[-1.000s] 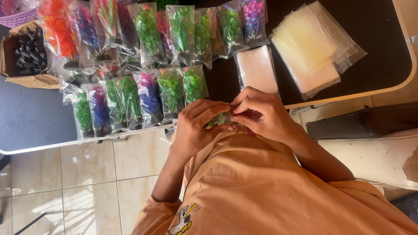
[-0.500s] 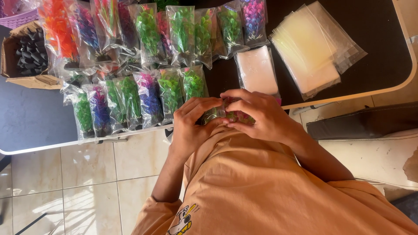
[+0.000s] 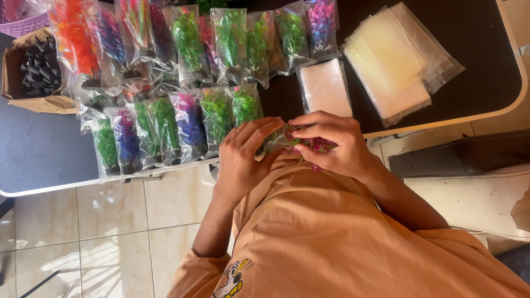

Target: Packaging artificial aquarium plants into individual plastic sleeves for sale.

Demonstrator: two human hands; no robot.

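My left hand (image 3: 245, 157) and my right hand (image 3: 331, 143) meet in front of my chest, just off the table's near edge. Both grip a small clear bag holding a plastic plant (image 3: 281, 140) with green and pink fronds; my fingers hide most of it. On the dark table (image 3: 486, 66) lie rows of bagged plastic plants (image 3: 182, 124) in green, purple, pink and orange. A stack of empty clear bags (image 3: 395, 63) lies to the right, and a flat pack of white bags (image 3: 326, 88) sits just beyond my right hand.
A cardboard box of dark plant bases (image 3: 36, 69) stands at the table's left, with a purple basket (image 3: 22, 22) behind it. Tiled floor (image 3: 99, 232) lies below the table edge. A dark flat cushion or case (image 3: 458, 154) rests at the right.
My hands have stayed together at my chest, working the small bag; fingers shifted slightly over it. Nothing on the table moved.
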